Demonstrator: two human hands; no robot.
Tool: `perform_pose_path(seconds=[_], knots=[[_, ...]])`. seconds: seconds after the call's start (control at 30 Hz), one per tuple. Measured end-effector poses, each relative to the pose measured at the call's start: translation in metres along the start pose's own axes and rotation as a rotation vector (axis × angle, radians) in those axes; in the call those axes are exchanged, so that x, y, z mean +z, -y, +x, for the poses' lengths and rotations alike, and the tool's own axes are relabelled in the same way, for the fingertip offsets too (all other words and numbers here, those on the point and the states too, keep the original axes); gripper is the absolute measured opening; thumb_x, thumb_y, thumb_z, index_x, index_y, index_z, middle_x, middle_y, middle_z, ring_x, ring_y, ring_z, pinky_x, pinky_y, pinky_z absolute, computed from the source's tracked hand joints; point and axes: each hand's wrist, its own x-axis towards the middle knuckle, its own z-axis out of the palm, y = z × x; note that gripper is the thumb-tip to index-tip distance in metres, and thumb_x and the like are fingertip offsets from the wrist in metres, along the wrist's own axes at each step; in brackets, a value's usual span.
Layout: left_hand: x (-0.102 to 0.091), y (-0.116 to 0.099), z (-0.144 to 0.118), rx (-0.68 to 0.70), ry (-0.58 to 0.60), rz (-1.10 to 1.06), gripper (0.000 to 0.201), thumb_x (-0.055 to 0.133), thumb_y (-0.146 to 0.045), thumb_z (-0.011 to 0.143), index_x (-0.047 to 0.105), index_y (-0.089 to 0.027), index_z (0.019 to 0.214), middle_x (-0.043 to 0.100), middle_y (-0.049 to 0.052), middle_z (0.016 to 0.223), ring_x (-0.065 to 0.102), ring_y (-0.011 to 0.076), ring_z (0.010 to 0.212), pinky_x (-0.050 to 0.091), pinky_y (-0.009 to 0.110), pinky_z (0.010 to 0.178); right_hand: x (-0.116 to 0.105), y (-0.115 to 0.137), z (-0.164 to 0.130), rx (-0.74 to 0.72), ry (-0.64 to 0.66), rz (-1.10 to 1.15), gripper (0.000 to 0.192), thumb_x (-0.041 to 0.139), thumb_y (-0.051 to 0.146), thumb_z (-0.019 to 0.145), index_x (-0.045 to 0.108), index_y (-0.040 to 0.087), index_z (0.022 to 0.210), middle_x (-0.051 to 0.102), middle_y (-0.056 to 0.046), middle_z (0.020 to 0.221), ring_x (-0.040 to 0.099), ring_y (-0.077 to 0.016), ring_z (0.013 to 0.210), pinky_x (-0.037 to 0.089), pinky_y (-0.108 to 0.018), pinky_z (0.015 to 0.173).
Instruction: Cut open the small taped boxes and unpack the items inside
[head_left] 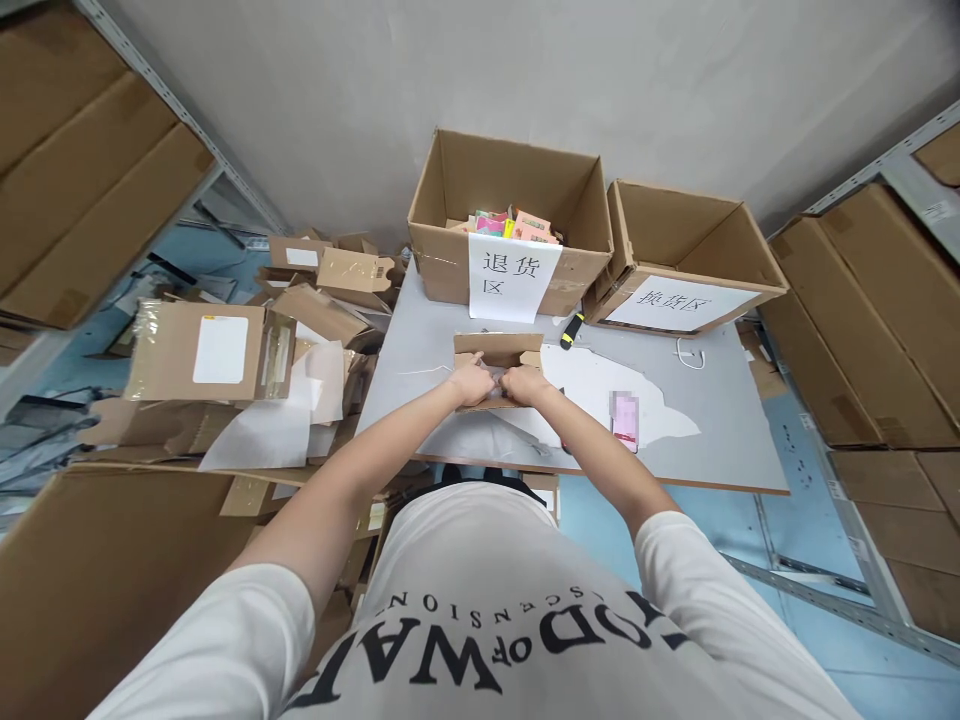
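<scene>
A small cardboard box stands opened on the grey table, its back flap raised. My left hand is at the left side of its opening, fingers curled inward. From the right, my right hand reaches into the same opening with its fingers bent closed. The hands nearly meet over something pale and shiny in the box, too small and covered to name. Under and beside the box lies a white sheet. A phone with a pink screen rests on it to the right.
Behind the box stand a large carton holding colourful small packs and another open carton, both with paper signs. A black-and-yellow cutter lies before them. Opened boxes pile up at the left. Stacked cartons fill the right.
</scene>
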Motion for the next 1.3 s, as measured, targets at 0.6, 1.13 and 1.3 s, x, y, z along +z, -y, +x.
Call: perform_pose_path(seconds=[0.6, 1.13, 1.3], knots=[[0.033, -0.007, -0.026, -0.613, -0.177, -0.168, 0.105, 0.058, -0.079, 0.056, 0.048, -0.009, 0.134, 0.037, 0.027, 0.144, 0.016, 0.0487, 0.137, -0.005, 0.068, 0.104, 0.049, -0.035, -0.020, 0.417, -0.066, 0.173, 0.114, 0.048, 0.081, 0.066, 0.017, 0.009, 0.149, 0.008, -0.022, 0.156, 0.008, -0.0403, 0.142, 0.019, -0.064, 0.104], [0.094, -0.002, -0.034, -0.533, -0.520, -0.605, 0.147, 0.080, -0.062, 0.044, -0.010, -0.006, 0.146, 0.004, 0.030, 0.153, 0.002, 0.0383, 0.143, 0.022, 0.051, 0.112, 0.113, -0.047, -0.022, 0.212, -0.514, 0.628, 0.124, 0.067, 0.061, 0.069, -0.012, 0.010, 0.149, 0.003, -0.023, 0.156, 0.006, -0.0305, 0.145, 0.022, -0.048, 0.113], [0.086, -0.005, -0.039, -0.570, -0.467, -0.532, 0.146, 0.078, -0.065, 0.043, -0.004, -0.004, 0.147, 0.005, 0.031, 0.152, 0.004, 0.0399, 0.142, 0.022, 0.052, 0.111, 0.090, -0.047, -0.033, 0.290, -0.445, 0.454, 0.098, 0.052, 0.061, 0.080, 0.007, 0.007, 0.149, 0.006, -0.025, 0.155, 0.002, -0.0357, 0.144, 0.016, -0.061, 0.109]])
